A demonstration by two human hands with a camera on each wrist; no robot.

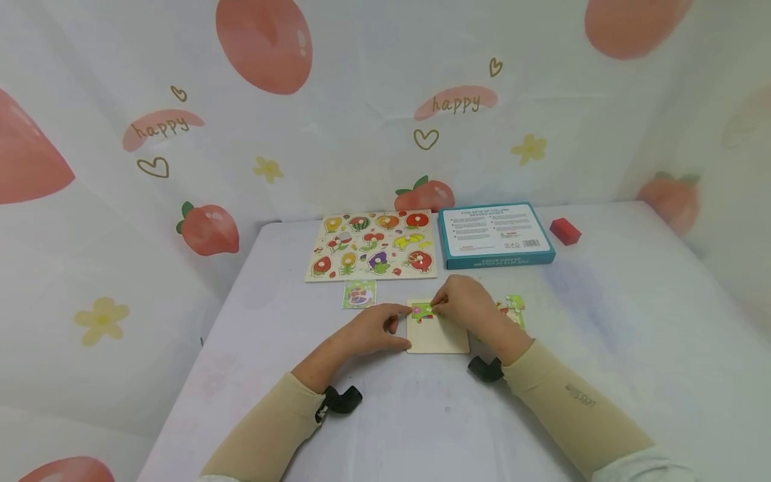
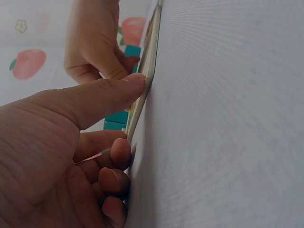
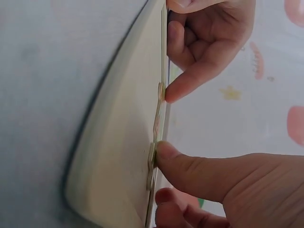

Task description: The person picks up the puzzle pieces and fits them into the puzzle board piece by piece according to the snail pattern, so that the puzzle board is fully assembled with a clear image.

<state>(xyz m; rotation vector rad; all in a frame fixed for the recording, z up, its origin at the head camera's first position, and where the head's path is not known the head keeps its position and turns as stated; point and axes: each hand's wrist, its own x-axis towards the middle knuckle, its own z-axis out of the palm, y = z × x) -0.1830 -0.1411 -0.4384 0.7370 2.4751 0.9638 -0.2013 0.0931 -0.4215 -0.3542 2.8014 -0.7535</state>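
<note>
Wooden board: a pale, square wooden board point(image 1: 438, 339) lies flat on the white desk point(image 1: 409, 415), in front of the person and between the two hands.
Piece in the corner: a green puzzle piece point(image 1: 417, 310) with a pink flower sits at the board's upper left.
Left hand: the left hand point(image 1: 376, 329) is at the board's left edge, thumb and forefinger spread wide. The thumb touches the near corner; the forefinger tip rests against the corner piece.
Right hand: the right hand point(image 1: 466, 304) reaches over the board's far side, thumb and finger closed narrowly on a second, thin piece point(image 3: 151, 166), just beside the first.
Loose pieces: more green pieces point(image 1: 516, 304) lie right of the board, partly hidden by the right forearm.
Fruit puzzle: a rectangular board of colourful fruits point(image 1: 357, 276) lies toward the back left.
Picture card: a small square card point(image 1: 359, 294) lies just in front of the fruit puzzle.
Box: a teal box with a white printed panel point(image 1: 496, 231) lies right of the fruit puzzle.
Red block: a small red block point(image 1: 566, 231) sits just right of the box.
Sleeves: beige sleeves point(image 1: 578, 408) cover both forearms.
Backdrop: white cloth point(image 1: 355, 134) printed with peaches, yellow flowers, hearts and "happy".
</note>
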